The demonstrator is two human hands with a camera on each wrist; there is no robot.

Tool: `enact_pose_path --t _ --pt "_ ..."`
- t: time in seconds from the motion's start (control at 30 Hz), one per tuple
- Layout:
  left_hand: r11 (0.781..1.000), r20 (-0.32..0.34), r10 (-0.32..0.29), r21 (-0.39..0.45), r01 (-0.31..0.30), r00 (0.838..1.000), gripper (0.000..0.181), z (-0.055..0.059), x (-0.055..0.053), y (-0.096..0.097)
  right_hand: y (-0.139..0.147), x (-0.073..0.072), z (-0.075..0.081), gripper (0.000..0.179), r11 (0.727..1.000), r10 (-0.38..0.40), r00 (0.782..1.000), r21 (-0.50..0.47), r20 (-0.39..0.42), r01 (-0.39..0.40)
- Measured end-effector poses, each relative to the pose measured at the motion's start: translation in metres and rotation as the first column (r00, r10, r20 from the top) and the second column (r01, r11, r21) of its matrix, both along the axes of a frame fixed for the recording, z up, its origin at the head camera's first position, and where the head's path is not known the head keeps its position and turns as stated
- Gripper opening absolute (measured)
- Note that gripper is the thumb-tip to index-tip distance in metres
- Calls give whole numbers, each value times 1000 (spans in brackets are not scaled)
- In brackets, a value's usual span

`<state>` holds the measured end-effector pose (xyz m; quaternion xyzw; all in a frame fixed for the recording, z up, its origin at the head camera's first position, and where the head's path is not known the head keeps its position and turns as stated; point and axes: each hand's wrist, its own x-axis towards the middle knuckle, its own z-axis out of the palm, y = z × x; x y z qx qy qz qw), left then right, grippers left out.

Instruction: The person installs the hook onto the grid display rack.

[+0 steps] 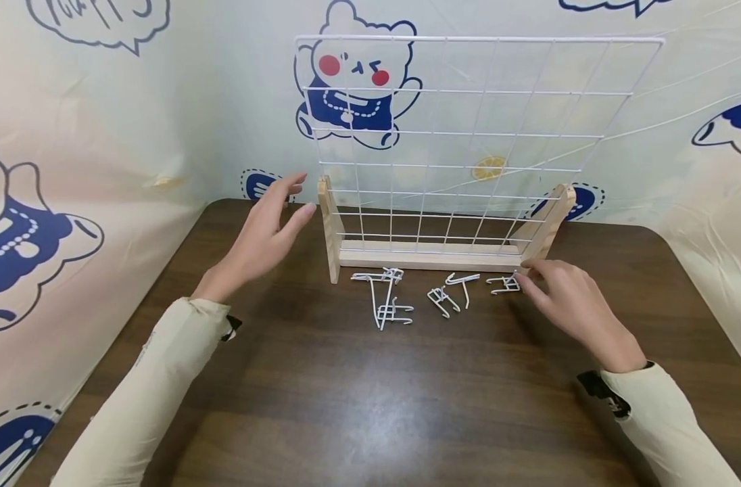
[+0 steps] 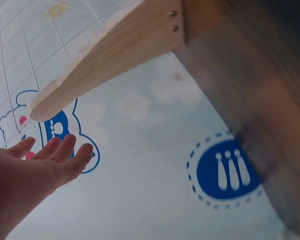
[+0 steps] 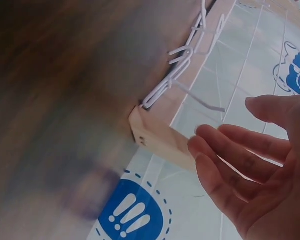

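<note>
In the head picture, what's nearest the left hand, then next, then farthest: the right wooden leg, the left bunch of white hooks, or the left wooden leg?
From the left hand:
1. left wooden leg: just to its right
2. left bunch of white hooks: lower and farther right
3. right wooden leg: way over on the right

White wire grid [image 1: 428, 166] standing in a pale wooden stand [image 1: 431, 257], loose white hooks [image 1: 438, 296] before it
</note>
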<state>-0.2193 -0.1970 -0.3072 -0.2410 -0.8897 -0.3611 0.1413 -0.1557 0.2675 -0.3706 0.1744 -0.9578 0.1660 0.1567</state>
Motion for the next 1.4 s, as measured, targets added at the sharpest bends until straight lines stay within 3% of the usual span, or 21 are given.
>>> enact_pose_path --t 0.2,0.4,0.53,0.7,0.83,1.1,1.4 --pt "985 89 -27 171 11 996 55 9 -12 19 -8 -9 1 18 1000 17 999 -14 47 -16" --pt "944 136 -62 329 14 989 44 23 -6 44 -12 -14 -2 12 1000 4 992 -20 126 -1" --pt "922 145 -85 387 23 986 36 20 -8 55 -9 -17 -6 7 998 40 987 -50 157 -33" --pt "914 87 -88 403 46 992 34 10 -13 58 -3 -22 -10 5 988 107 976 -129 191 -83" --pt "920 38 -89 385 68 995 32 4 -18 58 3 -25 -13 5 981 135 963 -170 233 -96" --pt "910 -27 -143 389 142 989 27 -8 -21 67 13 -13 -11 4 978 139 953 -187 268 -90" --pt "919 -66 -102 377 119 993 29 -29 -47 49 -2 -20 -9 9 954 150 975 -282 162 -100"
